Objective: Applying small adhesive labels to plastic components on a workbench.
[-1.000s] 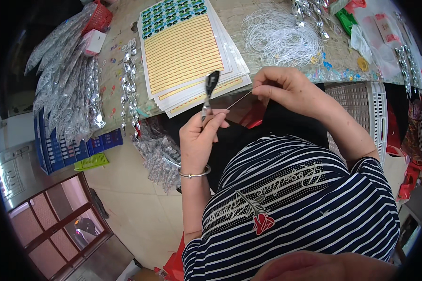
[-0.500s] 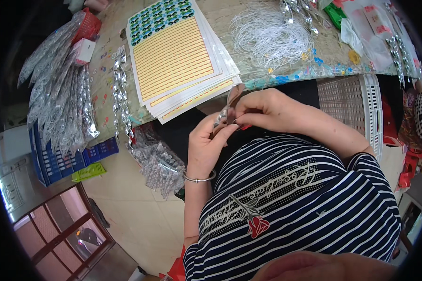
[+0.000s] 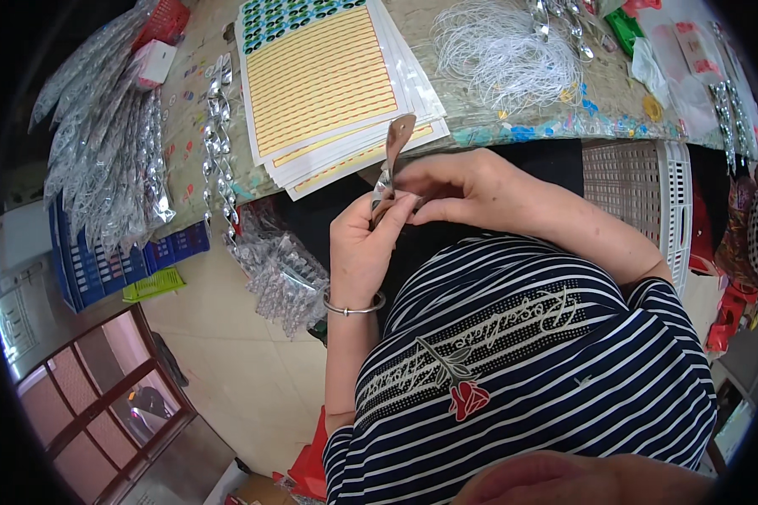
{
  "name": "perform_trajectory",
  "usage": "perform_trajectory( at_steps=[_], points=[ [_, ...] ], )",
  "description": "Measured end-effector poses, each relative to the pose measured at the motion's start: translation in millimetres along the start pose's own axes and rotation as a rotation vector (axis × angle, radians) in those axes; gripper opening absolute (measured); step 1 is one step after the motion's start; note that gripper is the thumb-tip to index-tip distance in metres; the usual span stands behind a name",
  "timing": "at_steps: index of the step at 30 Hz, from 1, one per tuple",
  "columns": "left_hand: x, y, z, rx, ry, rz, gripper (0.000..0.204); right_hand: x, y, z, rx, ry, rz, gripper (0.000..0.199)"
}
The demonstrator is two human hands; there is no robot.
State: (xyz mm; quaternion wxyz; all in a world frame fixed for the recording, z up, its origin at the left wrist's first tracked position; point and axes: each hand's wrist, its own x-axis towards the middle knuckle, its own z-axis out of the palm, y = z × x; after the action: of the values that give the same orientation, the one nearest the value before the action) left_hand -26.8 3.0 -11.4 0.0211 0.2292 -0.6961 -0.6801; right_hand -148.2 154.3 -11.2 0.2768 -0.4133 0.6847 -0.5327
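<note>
1. One shiny twisted strip [image 3: 398, 136] is pinched in the left hand [image 3: 362, 248], apparently for steadiness, its tip free above.
2. The right hand [image 3: 476, 192] is held just beside; its grip cannot be told.
3. Beyond the grip, printed sheets [image 3: 324, 88] and white cord [image 3: 501, 61] are laid, seemingly for reach.

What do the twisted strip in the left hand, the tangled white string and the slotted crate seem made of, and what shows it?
Twisted strip: perhaps foil or metallised film, glossy; its silvery folds catch light.
White string: possibly synthetic cord, smooth; thin, springy-looking loops, fibre unclear.
Slotted crate: probably moulded plastic, pale; regular openings run along its wall.
</note>
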Motion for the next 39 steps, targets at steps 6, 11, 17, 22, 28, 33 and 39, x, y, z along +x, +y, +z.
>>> perform_trajectory(
  at_steps=[6,11,17,22,28,33,39],
  points=[
    [1,-4,-6,-0.019,-0.075,-0.069,0.024,2,-6,-6,0.013,-0.135,0.153,0.016],
    [1,-5,-8,-0.158,-0.108,-0.031,0.035,1,0,-25,-0.064,0.133,-0.163,0.006],
    [-1,-2,-6,-0.036,-0.141,-0.122,0.036,6,-25,-39,0.373,0.136,0.117,0.014],
    [-5,3,1,-0.046,-0.219,-0.137,0.038,22,-18,-24,0.143,0.174,0.092,0.017],
    [-6,-7,1,-0.196,-0.235,-0.084,0.04,26,-11,-16,0.117,0.102,0.086,0.018],
    [-3,-4,2,-0.161,-0.238,0.018,0.04,23,-21,-11,0.272,0.079,0.2,0.015],
    [-7,-1,6,-0.241,-0.181,0.035,0.049,20,-12,-11,0.241,0.089,0.122,0.016]
  ],
)
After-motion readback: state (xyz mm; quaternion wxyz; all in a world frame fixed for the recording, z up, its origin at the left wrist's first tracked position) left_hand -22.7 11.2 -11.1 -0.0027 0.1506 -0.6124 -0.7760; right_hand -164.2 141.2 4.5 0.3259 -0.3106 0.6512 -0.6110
